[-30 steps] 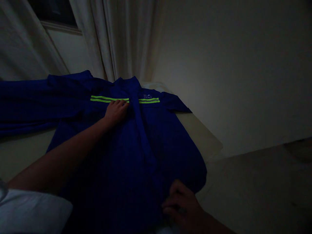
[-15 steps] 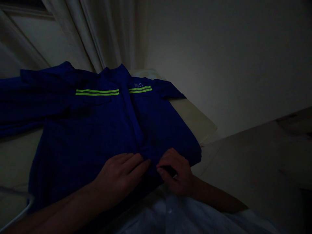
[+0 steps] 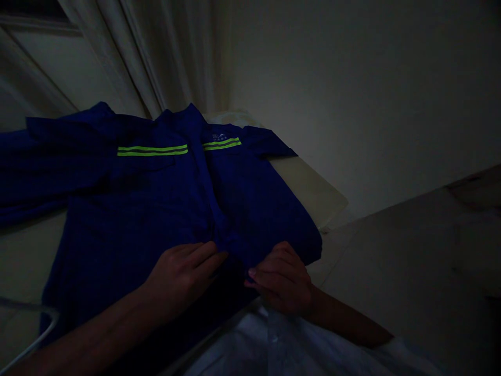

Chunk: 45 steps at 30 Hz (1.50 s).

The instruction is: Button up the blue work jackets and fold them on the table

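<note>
A dark blue work jacket (image 3: pixel 148 219) with yellow-green reflective stripes across the chest lies spread out, its collar away from me. My left hand (image 3: pixel 188 271) is closed on the cloth near the lower front opening, fingers bent and thumb pressed in. To its right, my right hand (image 3: pixel 284 279) pinches the edge of the other front panel near the hem. A small gap lies between the hands, with dark blue cloth in it. The picture is very dark, so the fastening along the front cannot be made out.
Beneath the jacket is a pale table (image 3: pixel 309 188), its right corner showing. Light curtains (image 3: pixel 176 57) hang behind it and a plain wall (image 3: pixel 352 94) stands at the right. A white cable-like loop (image 3: pixel 49 326) lies at the lower left.
My left hand has drawn slightly left, away from the right hand, widening the gap. My right fingers have closed tighter on the cloth edge. The view has shifted a little.
</note>
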Each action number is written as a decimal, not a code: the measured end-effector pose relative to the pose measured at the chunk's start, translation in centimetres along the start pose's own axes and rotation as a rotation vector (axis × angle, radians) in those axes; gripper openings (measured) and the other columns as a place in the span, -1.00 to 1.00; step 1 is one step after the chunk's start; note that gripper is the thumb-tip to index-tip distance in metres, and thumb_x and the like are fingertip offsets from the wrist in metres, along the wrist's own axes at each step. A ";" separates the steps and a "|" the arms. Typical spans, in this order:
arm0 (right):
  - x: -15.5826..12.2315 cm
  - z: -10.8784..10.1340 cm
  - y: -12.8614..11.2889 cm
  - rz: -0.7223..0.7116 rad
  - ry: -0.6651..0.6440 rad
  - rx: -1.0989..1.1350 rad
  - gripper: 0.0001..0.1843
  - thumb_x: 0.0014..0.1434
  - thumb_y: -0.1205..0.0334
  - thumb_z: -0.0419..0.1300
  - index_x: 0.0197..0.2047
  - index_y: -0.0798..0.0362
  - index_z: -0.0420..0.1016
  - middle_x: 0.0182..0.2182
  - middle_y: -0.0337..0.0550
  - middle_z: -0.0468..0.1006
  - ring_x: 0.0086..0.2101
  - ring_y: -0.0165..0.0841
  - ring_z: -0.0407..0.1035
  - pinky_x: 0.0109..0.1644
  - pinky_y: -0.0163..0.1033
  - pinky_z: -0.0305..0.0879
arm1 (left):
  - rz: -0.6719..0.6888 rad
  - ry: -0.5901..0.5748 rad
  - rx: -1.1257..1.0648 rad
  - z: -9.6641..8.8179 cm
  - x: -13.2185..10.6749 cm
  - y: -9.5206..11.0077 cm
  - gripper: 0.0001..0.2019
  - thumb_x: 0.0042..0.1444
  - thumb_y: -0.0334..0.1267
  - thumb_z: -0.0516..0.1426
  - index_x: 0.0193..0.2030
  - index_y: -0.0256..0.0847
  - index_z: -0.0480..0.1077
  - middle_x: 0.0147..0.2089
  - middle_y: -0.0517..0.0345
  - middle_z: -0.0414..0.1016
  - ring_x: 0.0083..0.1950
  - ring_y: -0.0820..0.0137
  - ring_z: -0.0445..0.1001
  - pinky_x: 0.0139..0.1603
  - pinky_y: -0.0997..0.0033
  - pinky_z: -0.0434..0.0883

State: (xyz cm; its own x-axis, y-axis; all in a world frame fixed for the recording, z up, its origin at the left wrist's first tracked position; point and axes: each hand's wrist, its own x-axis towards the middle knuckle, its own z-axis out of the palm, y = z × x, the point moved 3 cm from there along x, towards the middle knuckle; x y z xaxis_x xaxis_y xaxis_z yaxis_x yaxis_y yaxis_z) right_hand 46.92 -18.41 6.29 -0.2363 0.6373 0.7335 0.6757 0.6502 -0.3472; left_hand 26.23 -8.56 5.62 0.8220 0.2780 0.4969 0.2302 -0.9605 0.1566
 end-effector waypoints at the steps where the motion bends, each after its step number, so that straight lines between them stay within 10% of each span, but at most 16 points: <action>1: 0.1 0.1 0.0 0.009 0.002 0.006 -0.81 0.30 0.30 0.37 -0.03 -0.04 0.54 -0.38 -0.24 0.69 -0.42 -0.35 0.51 -0.27 -0.13 0.34 | -0.004 -0.001 -0.026 0.0 0.0 0.2 -0.81 0.45 -0.35 0.03 0.06 -0.21 0.44 -0.27 0.21 0.55 -0.37 0.43 0.55 -0.40 0.38 0.47; 45: -0.5 1.3 -0.3 0.027 -0.104 0.057 -0.93 0.29 0.35 0.34 -0.15 0.06 0.56 -0.37 -0.18 0.63 -0.37 -0.36 0.45 -0.19 -0.13 0.26 | 0.093 0.166 -0.177 0.2 -1.3 2.7 -0.82 0.35 -0.50 0.13 0.04 -0.37 0.49 -0.16 0.03 0.62 -0.27 0.35 0.43 -0.29 0.25 0.29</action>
State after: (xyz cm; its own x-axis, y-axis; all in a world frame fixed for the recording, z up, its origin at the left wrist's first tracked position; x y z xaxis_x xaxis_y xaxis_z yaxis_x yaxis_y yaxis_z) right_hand 45.94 -18.36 5.30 -0.2916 0.6924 0.6600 0.6426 0.6528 -0.4010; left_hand 25.92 -11.47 5.22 0.7350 0.2013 0.6475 0.0512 -0.9687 0.2430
